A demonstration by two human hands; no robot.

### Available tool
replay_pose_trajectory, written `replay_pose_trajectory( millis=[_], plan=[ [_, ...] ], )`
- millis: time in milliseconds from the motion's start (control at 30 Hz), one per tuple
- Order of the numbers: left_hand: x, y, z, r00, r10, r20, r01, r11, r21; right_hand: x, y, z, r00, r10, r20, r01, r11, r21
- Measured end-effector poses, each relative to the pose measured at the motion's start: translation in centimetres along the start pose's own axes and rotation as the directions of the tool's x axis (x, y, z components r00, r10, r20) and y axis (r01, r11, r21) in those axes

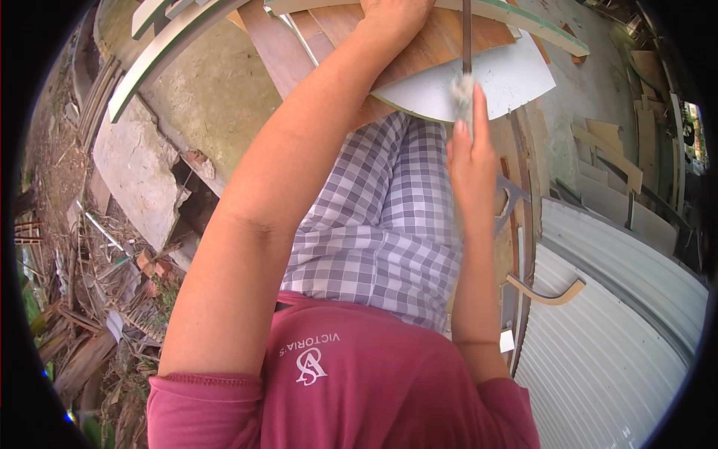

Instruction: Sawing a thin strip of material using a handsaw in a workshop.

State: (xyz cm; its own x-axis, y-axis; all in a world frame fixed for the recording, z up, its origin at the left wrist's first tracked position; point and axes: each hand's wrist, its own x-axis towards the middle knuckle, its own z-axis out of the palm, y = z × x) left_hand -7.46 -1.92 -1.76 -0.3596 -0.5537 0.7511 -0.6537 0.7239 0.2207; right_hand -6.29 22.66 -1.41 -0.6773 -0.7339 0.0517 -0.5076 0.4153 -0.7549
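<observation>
My right hand (pixel 471 153) is wrapped round the pale, worn handle of a long, thin, dark file-like tool (pixel 467 41), its index finger stretched along the handle. The shaft runs up past the frame's upper edge. My left hand (pixel 396 10) is at the top, by a curved strip (pixel 516 19) with a white face and greenish edge; its fingers are cut off. Below the strip lie brown wooden boards (pixel 449 61) and a white panel (pixel 516 78) with a rounded edge, sprinkled with small specks. The handle is blurred over this panel.
More curved white strips (pixel 161 63) jut out at the upper left. A broken concrete slab (pixel 138 176) and dry debris (pixel 82 277) lie at left. To the right are a white corrugated sheet (pixel 598 359), a small curved offcut (pixel 550 295) and stacked board scraps (pixel 606 161).
</observation>
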Motion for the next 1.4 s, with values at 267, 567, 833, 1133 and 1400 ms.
replay_pose_trajectory(
  millis=[267,567,833,1133,1400],
  plan=[
    [-0.2,-0.4,0.1,1.000,0.007,-0.022,-0.008,1.000,-0.016,-1.5,-0.3,-0.6,0.997,0.056,0.043,-0.057,0.998,0.017],
    [0.2,0.0,0.2,0.999,-0.031,0.025,0.031,0.999,-0.019,-1.6,0.4,0.0,0.999,0.013,0.034,-0.014,0.999,0.031],
    [-0.1,-0.7,-0.2,0.999,0.001,0.047,-0.001,1.000,-0.004,-1.0,0.4,-0.4,0.999,0.022,0.036,-0.023,0.999,0.038],
    [-0.1,0.0,0.1,0.998,-0.018,0.061,0.018,1.000,0.000,-2.6,1.5,0.9,0.995,0.092,0.025,-0.094,0.991,0.095],
    [0.1,-0.2,-0.7,0.999,0.023,0.026,-0.023,1.000,-0.001,-2.1,-0.2,-0.1,0.990,0.135,0.041,-0.139,0.982,0.129]
  ],
)
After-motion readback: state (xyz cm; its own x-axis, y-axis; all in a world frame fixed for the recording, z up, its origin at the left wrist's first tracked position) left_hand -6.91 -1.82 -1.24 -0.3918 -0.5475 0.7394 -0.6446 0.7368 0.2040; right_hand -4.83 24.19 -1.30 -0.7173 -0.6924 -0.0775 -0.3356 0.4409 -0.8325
